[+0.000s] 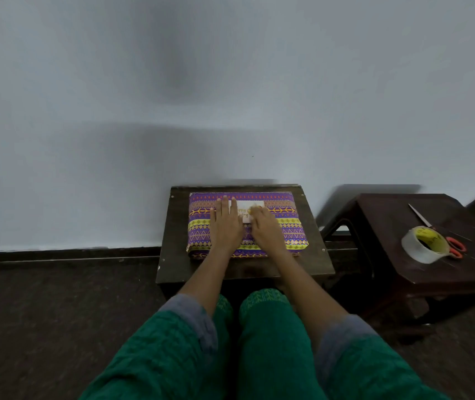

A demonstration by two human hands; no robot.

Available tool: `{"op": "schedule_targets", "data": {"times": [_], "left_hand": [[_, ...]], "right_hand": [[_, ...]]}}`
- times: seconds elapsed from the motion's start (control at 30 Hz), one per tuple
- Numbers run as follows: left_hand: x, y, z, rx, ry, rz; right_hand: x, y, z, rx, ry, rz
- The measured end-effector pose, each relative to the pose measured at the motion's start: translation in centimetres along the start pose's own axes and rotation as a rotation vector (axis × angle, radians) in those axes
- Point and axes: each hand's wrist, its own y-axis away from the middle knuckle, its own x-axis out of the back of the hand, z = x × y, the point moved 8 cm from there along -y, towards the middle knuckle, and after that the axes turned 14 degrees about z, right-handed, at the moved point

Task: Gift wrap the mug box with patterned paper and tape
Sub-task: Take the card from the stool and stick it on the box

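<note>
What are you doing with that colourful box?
A person is finishing a gift. The wrapped box, covered in purple and yellow patterned paper, lies on a small dark table. Both hands press flat on top of it: the left hand and the right hand sit on either side of a small white card, seemingly sticking it down. On a dark stool to the right lie a tape roll and orange-handled scissors, untouched.

We note a plain home room: bare pale painted wall (230, 82), dark speckled floor (42, 313), two small dark wooden side tables (172, 255).
</note>
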Motion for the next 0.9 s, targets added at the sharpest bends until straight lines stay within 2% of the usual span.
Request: {"op": "schedule_targets", "data": {"times": [0.1,0.2,0.33,0.53,0.6,0.77,0.9], "left_hand": [[-1.2,-0.4,-0.5,0.016,0.007,-0.089],[-1.6,-0.2,-1.1,0.004,0.003,-0.117],[-1.6,0.1,-1.8,0.072,0.024,-0.13],[-1.5,0.4,-1.6,0.161,0.033,-0.274],[-0.7,0.8,-1.3,0.153,0.046,-0.254],[1.7,1.2,-0.4,0.06,-0.022,-0.142],[2.8,-0.5,-0.1,0.057,-0.054,-0.099]], "right_hand": [[-2.4,0.4,-0.1,0.028,0.105,-0.139],[-2.7,0.9,0.5,0.064,0.189,-0.152],[-2.2,1.4,2.0,-0.064,0.278,-0.123],[-2.3,1.2,1.8,-0.177,0.258,-0.231],[-1.6,1.4,1.5,-0.144,0.232,-0.24],[1.8,1.3,0.6,-0.071,0.217,-0.137],[3.3,-0.9,0.6,-0.048,0.223,-0.092]]}}
